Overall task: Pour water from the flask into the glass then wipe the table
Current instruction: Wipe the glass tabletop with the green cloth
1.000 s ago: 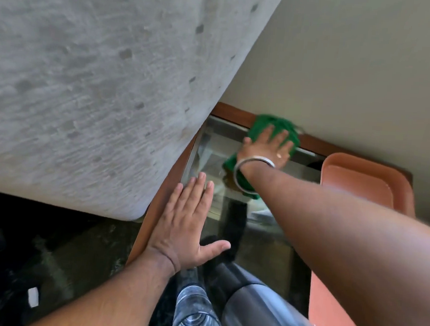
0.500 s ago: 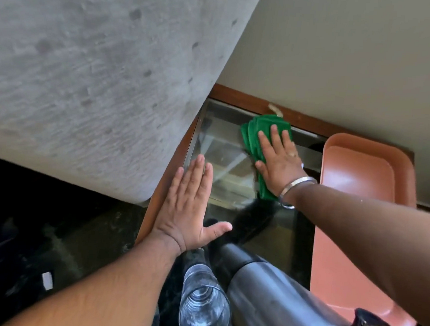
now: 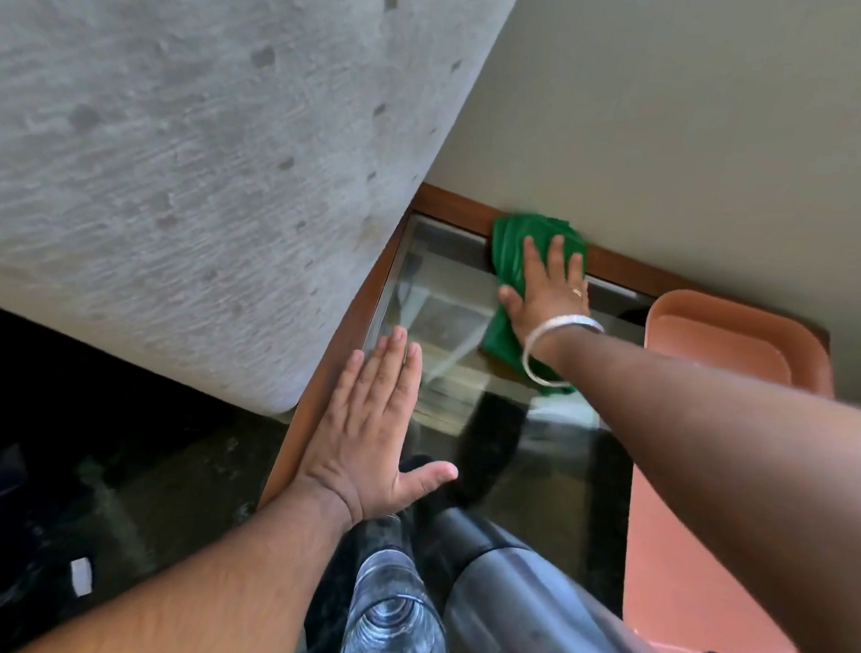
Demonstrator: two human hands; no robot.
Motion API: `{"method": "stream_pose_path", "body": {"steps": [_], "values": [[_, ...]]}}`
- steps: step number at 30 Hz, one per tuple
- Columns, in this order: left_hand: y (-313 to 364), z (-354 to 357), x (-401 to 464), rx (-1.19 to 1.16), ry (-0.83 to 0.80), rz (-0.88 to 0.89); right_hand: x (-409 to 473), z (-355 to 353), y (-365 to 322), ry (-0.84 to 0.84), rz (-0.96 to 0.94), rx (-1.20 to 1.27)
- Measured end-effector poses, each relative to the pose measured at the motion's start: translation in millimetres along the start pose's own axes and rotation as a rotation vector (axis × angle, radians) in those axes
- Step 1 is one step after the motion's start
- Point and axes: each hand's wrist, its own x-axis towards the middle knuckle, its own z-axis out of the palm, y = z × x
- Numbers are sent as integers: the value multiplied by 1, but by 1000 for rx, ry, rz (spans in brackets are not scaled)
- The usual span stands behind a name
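Note:
My right hand presses flat on a folded green cloth at the far edge of the glass-topped table, by its wooden frame and the wall. My left hand lies flat and open on the table's left edge, holding nothing. Close to me a clear glass with water stands next to a steel flask with a black top.
A salmon-pink tray runs along the table's right side. A grey upholstered seat butts against the table's left edge. A beige wall lies behind the table. Dark floor with clutter is at lower left.
My right hand has slid the green cloth back out to the table's far edge after pulling it toward me. The left hand has stayed in place.

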Motion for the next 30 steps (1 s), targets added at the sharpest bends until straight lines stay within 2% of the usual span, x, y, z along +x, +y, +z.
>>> {"method": "stream_pose_path", "body": {"steps": [1,2,4,6,8,9,11,13,15,16,18,21,24,26,28,30], "values": [[-1,-1,0,6,-12,-1,1,2,-11,31,66,-6],[-1,-1,0,6,-21,-3,-6,8,-20,56,38,-82],[1,-3,0,-7,-34,-9,-42,27,-31,38,-230,-180],[2,-4,0,-17,-40,-15,-84,38,-27,-106,-546,-187],[2,-3,0,-18,-46,-17,-91,33,-13,-240,-696,-197],[1,-2,0,-17,-41,-17,-81,29,-7,-237,-699,-240],[0,1,0,-13,-20,-8,-47,20,-2,-144,-520,-282],[-1,3,0,-9,-12,3,-11,7,2,-57,-229,-186],[-2,4,0,2,-9,9,7,5,6,7,-26,-59],[-2,5,-1,6,-13,14,3,9,5,11,8,-46],[-1,3,0,1,-20,9,-24,19,-1,-7,-72,-113],[2,-1,0,-6,-32,-2,-82,28,-4,-179,-288,-107],[2,-2,0,-13,-37,12,-101,12,10,-293,-306,3],[0,0,0,-8,-43,21,-104,1,22,-185,-160,72],[1,0,0,8,-58,19,-110,-5,30,-74,66,-15],[2,-1,1,14,-68,13,-122,-9,28,-251,249,-27]]}}
